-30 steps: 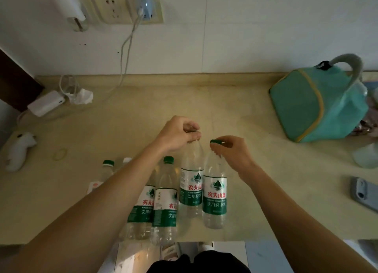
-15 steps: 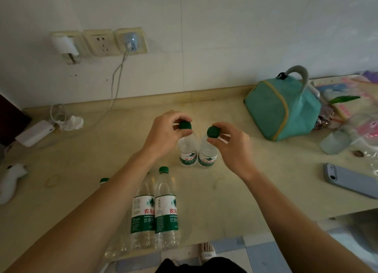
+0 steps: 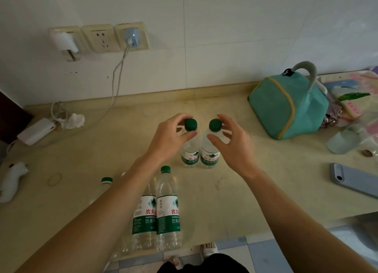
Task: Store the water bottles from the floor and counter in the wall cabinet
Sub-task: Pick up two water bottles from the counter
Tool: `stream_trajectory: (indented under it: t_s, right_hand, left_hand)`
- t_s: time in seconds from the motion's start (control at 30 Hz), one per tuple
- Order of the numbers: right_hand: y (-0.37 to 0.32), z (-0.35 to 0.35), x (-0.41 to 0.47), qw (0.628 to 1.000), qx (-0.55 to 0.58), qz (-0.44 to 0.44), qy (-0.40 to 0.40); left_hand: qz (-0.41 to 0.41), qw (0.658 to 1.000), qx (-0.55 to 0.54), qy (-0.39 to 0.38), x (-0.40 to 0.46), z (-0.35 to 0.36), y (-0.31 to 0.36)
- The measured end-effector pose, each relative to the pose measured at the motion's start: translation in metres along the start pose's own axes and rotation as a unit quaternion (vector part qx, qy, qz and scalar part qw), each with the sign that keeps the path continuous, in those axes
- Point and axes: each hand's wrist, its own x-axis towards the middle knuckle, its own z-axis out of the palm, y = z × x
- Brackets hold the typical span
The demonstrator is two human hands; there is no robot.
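Two clear water bottles with green caps and green labels stand side by side on the beige counter point(image 3: 225, 201). My left hand point(image 3: 169, 137) curls round the neck of the left bottle point(image 3: 190, 156), thumb on its shoulder just under the cap. My right hand point(image 3: 233, 146) holds the neck of the right bottle point(image 3: 209, 158) the same way, fingers loosely curved behind the cap. Nearer the front edge stand three more bottles: one point(image 3: 168, 207) in full view, one point(image 3: 143, 211) and one point(image 3: 106, 180) partly hidden by my left forearm.
A teal bag point(image 3: 286, 109) sits at the right, with a plastic cup point(image 3: 343, 140), a phone point(image 3: 353, 180) and packets beyond. At the left lie a white power bank point(image 3: 36, 130), a cable, a rubber band point(image 3: 55, 179) and a white gadget point(image 3: 12, 174). The wall cabinet is out of view.
The two bottles moved farther back on the counter and now stand there. My fingers have slid off the caps and loosened around the necks. My view has tilted upward.
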Motion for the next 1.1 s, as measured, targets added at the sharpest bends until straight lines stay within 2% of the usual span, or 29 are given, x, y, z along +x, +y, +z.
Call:
stream_trajectory:
  t_s: [0.2, 0.33, 0.5, 0.87, 1.1]
  right_hand:
    - [0.047, 0.007, -0.007, 0.987, 0.071, 0.115, -0.083]
    - [0.069, 0.018, -0.006, 0.978, 0.096, 0.136, -0.128]
    - [0.082, 0.031, -0.004, 0.974, 0.112, 0.148, -0.126]
    - [0.085, 0.035, -0.006, 0.97, 0.142, 0.18, -0.082]
    - [0.051, 0.014, -0.026, 0.971, 0.182, 0.155, -0.013]
  left_hand:
    - [-0.082, 0.995, -0.045, -0.022, -0.012, 0.016, -0.032]
    - [-0.139, 0.989, -0.044, -0.038, -0.018, 0.035, -0.052]
    - [-0.214, 0.972, -0.102, -0.006, -0.021, 0.053, -0.066]
    - [-0.199, 0.972, -0.12, 0.029, -0.022, 0.059, -0.061]
    - [-0.115, 0.978, -0.173, 0.034, -0.016, 0.025, -0.028]
